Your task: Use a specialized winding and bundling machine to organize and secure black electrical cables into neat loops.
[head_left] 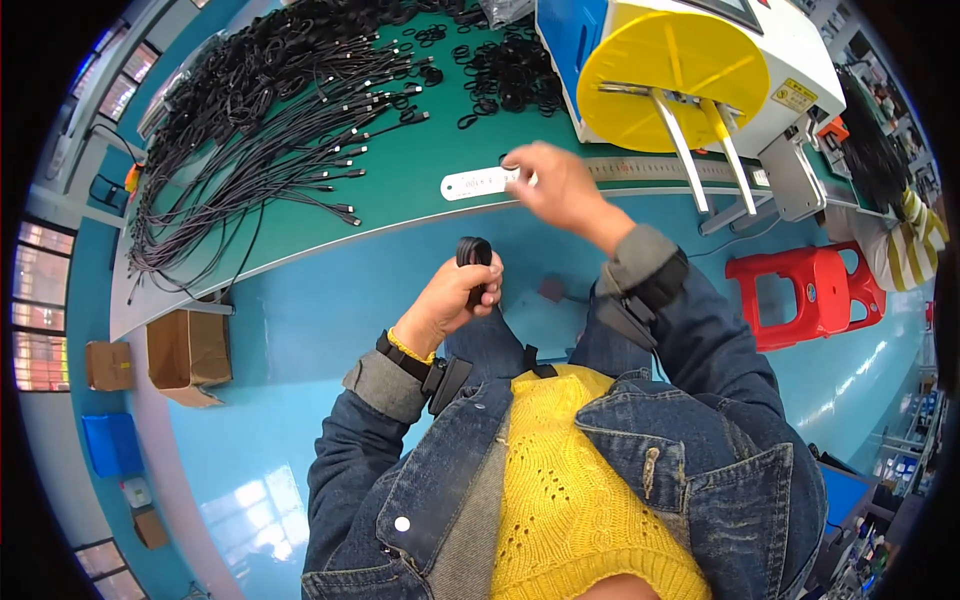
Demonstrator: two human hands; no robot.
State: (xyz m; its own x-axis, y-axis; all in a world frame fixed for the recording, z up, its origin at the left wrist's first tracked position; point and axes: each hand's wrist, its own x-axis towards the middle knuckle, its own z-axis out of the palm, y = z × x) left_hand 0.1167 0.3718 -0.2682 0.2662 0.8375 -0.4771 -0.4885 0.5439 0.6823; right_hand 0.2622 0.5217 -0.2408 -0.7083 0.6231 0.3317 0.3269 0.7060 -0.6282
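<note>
Green-topped table [412, 160] with black cables [270, 150], black loops [515, 75], metal ruler [472, 184], white-and-blue machine [795, 60]

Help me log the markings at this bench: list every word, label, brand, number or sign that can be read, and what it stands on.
I don't copy out printed text; here is where it stands.
Metal ruler: dark print near its left end, scale marks farther along.
Yellow label on the white machine: dark print, too small to read.
Small mark on the red stool: too small to read.
</note>
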